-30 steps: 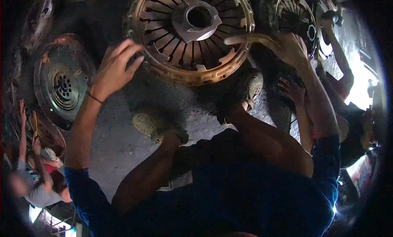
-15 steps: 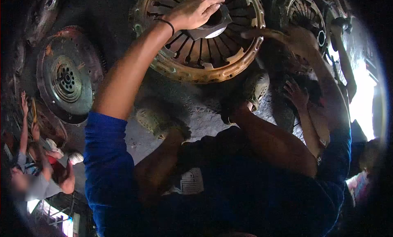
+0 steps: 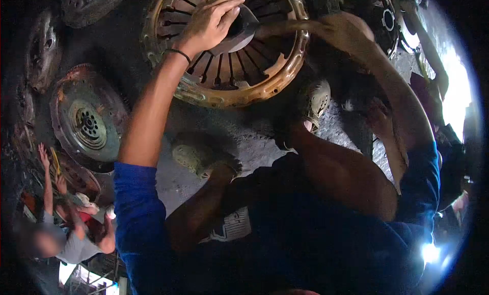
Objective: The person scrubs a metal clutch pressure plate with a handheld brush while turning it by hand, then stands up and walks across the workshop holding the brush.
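Note:
A large round clutch pressure plate [image 3: 244, 97], with a brassy rim and radial spring fingers, lies on the ground in front of my feet. At its centre is a grey angular metal block [image 3: 235, 42] with a dark opening. My left hand [image 3: 206, 27] rests against the left side of this block, its fingers stretched out and slightly apart. From the right, my right hand [image 3: 351, 32] is closed around a brown wooden-looking stick [image 3: 285, 27]. The stick's blurred far end reaches over the plate to the block's right edge; whether they touch I cannot tell.
A rusty flywheel [image 3: 104, 114] lies at the left, with more round metal parts behind it. Another clutch plate [image 3: 374, 35] is at the upper right. A co-worker in a grey shirt [image 3: 76, 251] sits at the lower left; another person's hand [image 3: 379, 119] is near my right arm.
My right hand has moved left, bringing the stick's end inward from the plate's rim to the block. The fingers of my left hand are more spread. The whole view has shifted slightly.

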Demonstrator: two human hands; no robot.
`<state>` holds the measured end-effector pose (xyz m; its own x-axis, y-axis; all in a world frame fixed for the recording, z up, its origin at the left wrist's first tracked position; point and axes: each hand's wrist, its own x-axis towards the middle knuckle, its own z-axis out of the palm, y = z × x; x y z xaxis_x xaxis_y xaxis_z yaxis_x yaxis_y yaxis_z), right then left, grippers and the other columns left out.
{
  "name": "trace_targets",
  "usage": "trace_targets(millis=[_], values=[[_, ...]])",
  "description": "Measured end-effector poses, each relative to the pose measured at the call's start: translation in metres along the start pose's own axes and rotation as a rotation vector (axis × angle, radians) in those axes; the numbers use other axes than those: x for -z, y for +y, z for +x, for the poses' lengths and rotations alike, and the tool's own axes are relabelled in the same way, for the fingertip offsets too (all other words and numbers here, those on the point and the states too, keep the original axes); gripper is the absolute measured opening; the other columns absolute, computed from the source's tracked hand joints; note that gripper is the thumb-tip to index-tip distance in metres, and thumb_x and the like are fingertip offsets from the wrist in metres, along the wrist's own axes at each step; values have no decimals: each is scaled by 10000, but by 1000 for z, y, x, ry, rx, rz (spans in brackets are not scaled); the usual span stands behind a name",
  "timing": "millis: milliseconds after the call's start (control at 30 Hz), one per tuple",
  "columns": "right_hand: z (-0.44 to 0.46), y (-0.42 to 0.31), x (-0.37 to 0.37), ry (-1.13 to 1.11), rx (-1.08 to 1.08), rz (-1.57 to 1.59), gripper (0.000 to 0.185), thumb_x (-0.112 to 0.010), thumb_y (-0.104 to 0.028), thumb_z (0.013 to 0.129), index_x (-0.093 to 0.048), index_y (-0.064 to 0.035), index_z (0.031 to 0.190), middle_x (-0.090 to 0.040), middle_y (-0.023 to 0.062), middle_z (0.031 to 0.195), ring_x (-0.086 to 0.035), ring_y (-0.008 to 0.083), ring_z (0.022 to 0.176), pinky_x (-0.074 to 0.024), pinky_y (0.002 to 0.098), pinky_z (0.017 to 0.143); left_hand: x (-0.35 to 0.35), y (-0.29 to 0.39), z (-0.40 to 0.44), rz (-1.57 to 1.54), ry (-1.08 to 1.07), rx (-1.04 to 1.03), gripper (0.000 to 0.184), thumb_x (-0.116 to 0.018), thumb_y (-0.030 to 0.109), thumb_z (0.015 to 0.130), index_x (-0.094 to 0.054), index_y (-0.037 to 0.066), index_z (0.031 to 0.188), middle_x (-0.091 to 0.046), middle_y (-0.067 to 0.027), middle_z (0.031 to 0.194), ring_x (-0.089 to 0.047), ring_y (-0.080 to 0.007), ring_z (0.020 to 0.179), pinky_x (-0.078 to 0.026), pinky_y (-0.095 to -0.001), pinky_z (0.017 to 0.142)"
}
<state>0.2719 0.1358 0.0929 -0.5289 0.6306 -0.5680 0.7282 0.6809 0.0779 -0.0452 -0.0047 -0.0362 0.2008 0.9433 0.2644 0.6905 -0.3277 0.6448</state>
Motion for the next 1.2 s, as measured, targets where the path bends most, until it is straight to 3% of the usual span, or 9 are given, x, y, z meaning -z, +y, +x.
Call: trace_targets(millis=[167, 233, 333, 400, 467, 867, 967, 1100, 1200], values=[[-60, 72, -12, 204, -315, 548, 576, -523, -584, 1048, -713, -84, 1263, -746, 177, 950, -733, 254, 867, -565, 421, 781, 1, 22, 1, 76, -4, 148, 488, -477, 431, 1107, -649, 67, 1383, -599, -113, 1480, -414, -333, 1496, -343, -522, 1234], [-68, 66, -43, 352, -381, 969, 317, -674, -271, 1029, -662, -2, 1195, -733, 205, 886, -745, 274, 791, -573, 389, 658, 3, 30, 5, 323, -36, 141, 616, -557, 494, 1056, -554, 25, 1456, -545, -183, 1507, -405, -387, 1488, -315, -518, 1235], [-68, 4, -71, 672, -152, 983, 320, -660, -277, 1034, -630, 17, 1157, -721, 229, 843, -743, 281, 730, -549, 419, 608, -8, 43, 9, 218, 79, 286, 835, -629, 615, 958, -462, -31, 1461, -503, -271, 1448, -466, -455, 1351, -356, -579, 1130], [-73, -15, -73, 336, -254, 1064, 321, -681, -276, 1017, -605, 32, 1069, -700, 256, 815, -744, 355, 708, -539, 452, 598, -11, 49, 8, 270, 101, 344, 944, -665, 651, 916, -404, -56, 1484, -475, -316, 1444, -479, -487, 1312, -364, -599, 1106], [-76, -22, -78, 222, -223, 1117, 361, -703, -298, 995, -590, 43, 1033, -687, 302, 857, -698, 492, 826, -535, 495, 627, -9, 60, 10, 381, 93, 382, 951, -670, 642, 913, -393, -59, 1493, -473, -308, 1455, -479, -479, 1317, -366, -606, 1103], [-65, 11, -58, -52, -135, 1264, 283, -642, -239, 1028, -637, 44, 1008, -667, 273, 813, -674, 486, 769, -519, 483, 642, 8, 58, 29, 302, -138, 260, 862, -735, 449, 894, -427, -59, 1519, -464, -261, 1539, -438, -439, 1433, -348, -535, 1193], [-68, 18, -65, 3, -151, 1319, 290, -665, -241, 1014, -656, 48, 1046, -668, 268, 800, -691, 428, 705, -513, 448, 610, 16, 49, 35, 357, -238, 162, 889, -728, 543, 856, -494, -15, 1507, -501, -187, 1548, -443, -376, 1461, -309, -565, 1218], [-69, 28, -61, -134, -286, 1359, 318, -681, -246, 1009, -669, 56, 1111, -683, 225, 775, -666, 218, 630, -495, 384, 586, 27, 39, 51, 341, -411, -23, 907, -719, 603, 830, -520, 40, 1512, -519, -124, 1558, -448, -345, 1475, -281, -571, 1233], [-70, 34, -56, -232, -335, 1317, 309, -678, -236, 1010, -671, 54, 1116, -683, 210, 762, -655, 212, 621, -497, 378, 591, 31, 39, 59, 321, -468, -44, 921, -717, 623, 812, -527, 56, 1512, -517, -116, 1561, -438, -342, 1481, -263, -572, 1238]])
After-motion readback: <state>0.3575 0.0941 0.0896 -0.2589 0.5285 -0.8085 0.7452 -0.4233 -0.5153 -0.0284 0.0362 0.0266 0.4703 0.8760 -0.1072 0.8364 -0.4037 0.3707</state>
